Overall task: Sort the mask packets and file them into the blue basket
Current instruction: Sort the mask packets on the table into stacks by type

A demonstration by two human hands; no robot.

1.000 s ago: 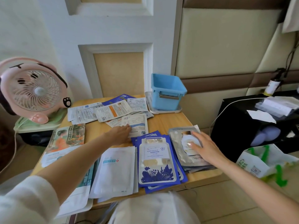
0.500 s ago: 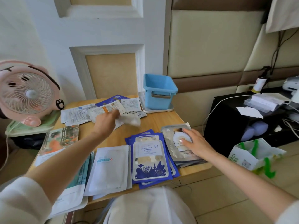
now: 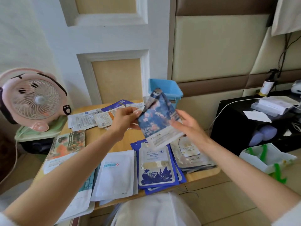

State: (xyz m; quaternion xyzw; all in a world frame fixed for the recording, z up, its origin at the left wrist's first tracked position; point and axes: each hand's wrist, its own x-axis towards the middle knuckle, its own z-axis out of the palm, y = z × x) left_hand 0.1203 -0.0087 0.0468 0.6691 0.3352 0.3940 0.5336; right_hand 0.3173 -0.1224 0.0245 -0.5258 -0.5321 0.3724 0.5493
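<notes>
My left hand pinches the left edge of a painted blue mask packet, held up over the middle of the wooden table. My right hand touches that packet's right edge with its fingers spread. The blue basket stands behind the packet at the table's back right, partly hidden by it. On the table lie piles of packets: dark blue ones, silver ones, white ones, an orange painted one, and loose ones at the back.
A pink fan stands at the left on a green base. At the right sits a black cabinet with papers and a bottle on it, and a white-and-green bag on the floor. Wall panels rise behind the table.
My left hand lifted a packet from the back pile and brought it up to the middle. My right hand left the silver pile and rose to meet the packet's right edge.
</notes>
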